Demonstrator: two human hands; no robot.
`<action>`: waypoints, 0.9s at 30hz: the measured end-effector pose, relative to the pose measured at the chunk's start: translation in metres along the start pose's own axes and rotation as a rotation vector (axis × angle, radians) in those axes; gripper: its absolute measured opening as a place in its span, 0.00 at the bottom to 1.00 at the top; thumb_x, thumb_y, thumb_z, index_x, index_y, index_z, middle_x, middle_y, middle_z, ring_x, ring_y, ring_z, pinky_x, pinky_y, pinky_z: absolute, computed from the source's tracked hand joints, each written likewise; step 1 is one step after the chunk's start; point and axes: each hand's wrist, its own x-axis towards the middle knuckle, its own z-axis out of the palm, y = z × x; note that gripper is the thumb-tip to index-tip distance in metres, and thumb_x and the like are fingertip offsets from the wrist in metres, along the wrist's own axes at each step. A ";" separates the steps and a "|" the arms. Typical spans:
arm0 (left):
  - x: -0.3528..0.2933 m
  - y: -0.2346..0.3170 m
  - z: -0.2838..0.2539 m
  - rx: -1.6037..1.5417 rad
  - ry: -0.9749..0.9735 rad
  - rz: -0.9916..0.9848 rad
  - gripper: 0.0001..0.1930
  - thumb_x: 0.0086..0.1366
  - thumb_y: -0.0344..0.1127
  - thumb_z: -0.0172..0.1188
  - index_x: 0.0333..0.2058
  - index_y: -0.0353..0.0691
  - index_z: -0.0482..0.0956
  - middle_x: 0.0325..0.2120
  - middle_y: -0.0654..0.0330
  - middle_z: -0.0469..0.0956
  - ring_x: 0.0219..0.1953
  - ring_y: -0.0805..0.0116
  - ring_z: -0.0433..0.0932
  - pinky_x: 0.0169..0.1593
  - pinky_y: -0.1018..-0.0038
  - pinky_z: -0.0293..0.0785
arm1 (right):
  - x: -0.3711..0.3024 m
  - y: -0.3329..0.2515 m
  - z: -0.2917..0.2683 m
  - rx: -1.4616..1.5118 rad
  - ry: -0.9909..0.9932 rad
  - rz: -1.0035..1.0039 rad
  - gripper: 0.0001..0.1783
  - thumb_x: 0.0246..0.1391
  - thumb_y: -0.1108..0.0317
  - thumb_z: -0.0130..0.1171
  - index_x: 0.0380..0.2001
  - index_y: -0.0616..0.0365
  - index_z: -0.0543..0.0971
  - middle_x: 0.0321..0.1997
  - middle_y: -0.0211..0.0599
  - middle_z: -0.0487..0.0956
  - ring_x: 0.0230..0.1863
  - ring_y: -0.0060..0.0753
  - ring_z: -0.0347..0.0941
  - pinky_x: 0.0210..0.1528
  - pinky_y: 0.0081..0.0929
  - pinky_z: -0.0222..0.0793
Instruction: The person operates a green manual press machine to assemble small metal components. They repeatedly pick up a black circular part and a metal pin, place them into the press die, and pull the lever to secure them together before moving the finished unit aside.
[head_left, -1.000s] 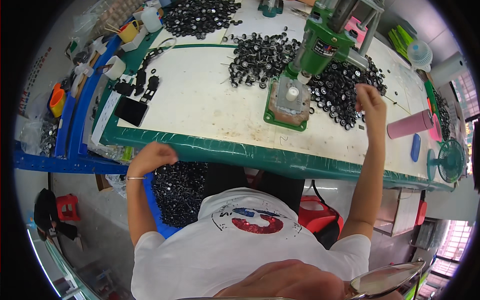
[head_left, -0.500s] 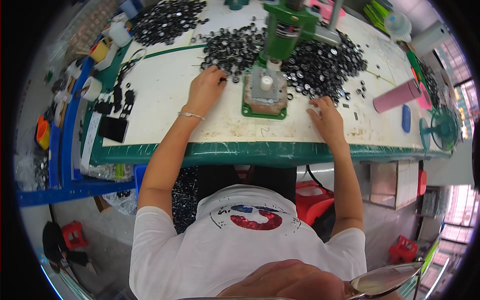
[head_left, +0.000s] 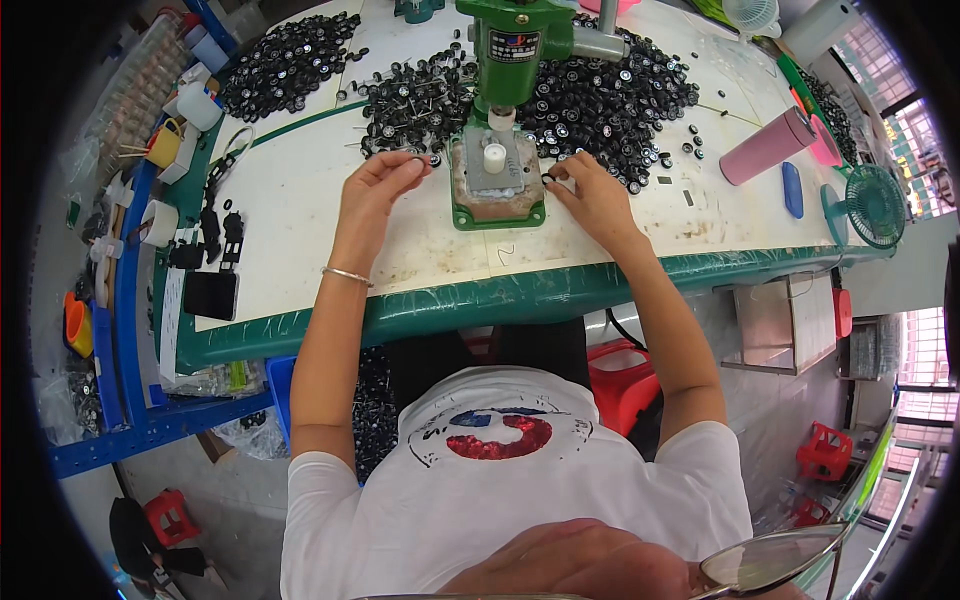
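Note:
Left of the green hand press [head_left: 508, 70], my left hand [head_left: 370, 200] pinches a small dark round part [head_left: 420, 161] at its fingertips; the fingers hide much of it. My right hand [head_left: 598, 205] is closed on a small black round part [head_left: 548, 178], close to the right edge of the press base [head_left: 497, 212]. A short white cylinder [head_left: 494, 158] stands on the metal plate of that base, under the ram, with nothing visible on it. Behind my left hand lies a heap of black parts with thin pins [head_left: 418, 105]. Black round caps [head_left: 610, 105] are heaped behind my right hand.
Another heap of black parts [head_left: 290, 65] lies at the far left. A phone [head_left: 211, 295] rests near the left edge. On the right stand a pink tumbler [head_left: 767, 146], a blue case [head_left: 792, 190] and a green fan [head_left: 873, 206]. The table's green front edge [head_left: 480, 304] crosses before me.
My right hand has moved left to the press base and now shows a black part at its fingertips. My left hand has turned, its fingertips now held together. The head view has shifted.

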 end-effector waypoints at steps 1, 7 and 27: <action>0.000 0.001 0.006 0.028 -0.026 -0.008 0.11 0.58 0.26 0.62 0.41 0.34 0.80 0.39 0.58 0.81 0.41 0.72 0.79 0.50 0.77 0.73 | 0.000 0.000 -0.002 0.006 -0.016 0.010 0.10 0.52 0.63 0.61 0.37 0.54 0.78 0.35 0.29 0.74 0.25 0.29 0.71 0.31 0.28 0.69; 0.019 -0.022 0.014 0.116 -0.005 0.000 0.14 0.58 0.25 0.62 0.44 0.31 0.79 0.36 0.58 0.81 0.37 0.73 0.80 0.46 0.79 0.75 | -0.017 0.001 -0.023 -0.032 -0.044 0.058 0.10 0.52 0.62 0.61 0.36 0.52 0.78 0.35 0.30 0.75 0.31 0.36 0.75 0.33 0.32 0.70; 0.019 -0.037 0.011 0.267 0.173 0.070 0.09 0.55 0.29 0.67 0.36 0.35 0.83 0.27 0.65 0.81 0.27 0.79 0.77 0.29 0.83 0.69 | -0.036 0.065 -0.020 -0.228 0.335 0.079 0.18 0.49 0.79 0.52 0.45 0.58 0.76 0.43 0.43 0.75 0.45 0.47 0.69 0.49 0.37 0.66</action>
